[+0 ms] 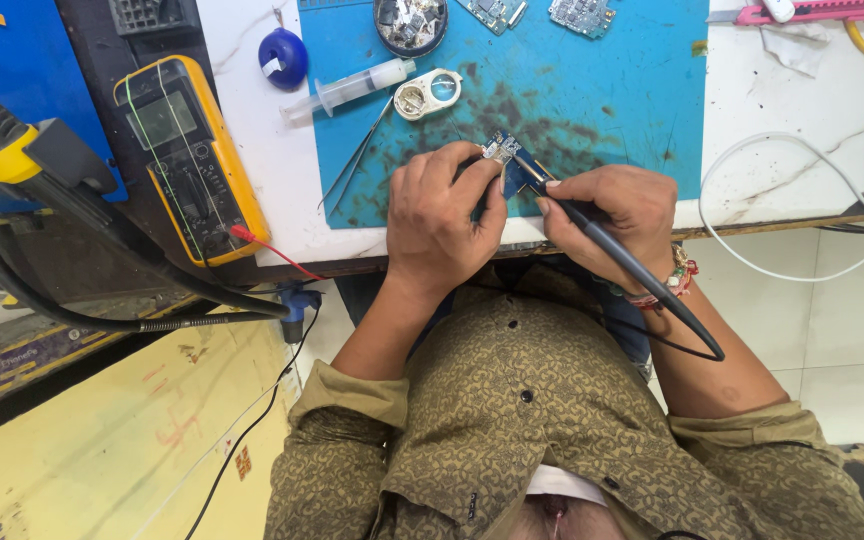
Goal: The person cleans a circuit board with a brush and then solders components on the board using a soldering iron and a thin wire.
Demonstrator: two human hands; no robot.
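A yellow multimeter (190, 160) lies far left of the blue work mat (612, 110), with a red probe lead by its lower end. Nearer the mat's left edge sit a blue round thing (283, 57), maybe a tape roll, then a clear syringe (352, 87) and thin tweezers (357, 160).

On the mat's front edge, the left hand (442, 215) curls its fingers tight around a small blue circuit board (508, 165) and pins it down. The board looks light, thin, stiff and easy to break, so the bare edges are the safe place to hold. Just right of it, the right hand (612, 215) pinches a dark soldering iron (592, 235) like a pen, tip touching the board.

At the mat's back edge are a round dish of tiny parts (410, 24) and two more boards (582, 14). A white cable (802, 200) loops off to the right.
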